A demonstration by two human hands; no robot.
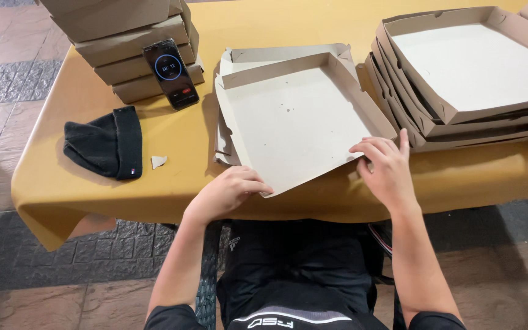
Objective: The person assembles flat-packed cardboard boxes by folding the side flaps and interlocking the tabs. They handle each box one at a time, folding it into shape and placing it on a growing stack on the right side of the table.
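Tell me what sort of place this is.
Probably a box-folding station at a pizzeria or takeaway: stacks of folded cardboard boxes, a half-folded box under both hands, a yellow-covered table on paving.
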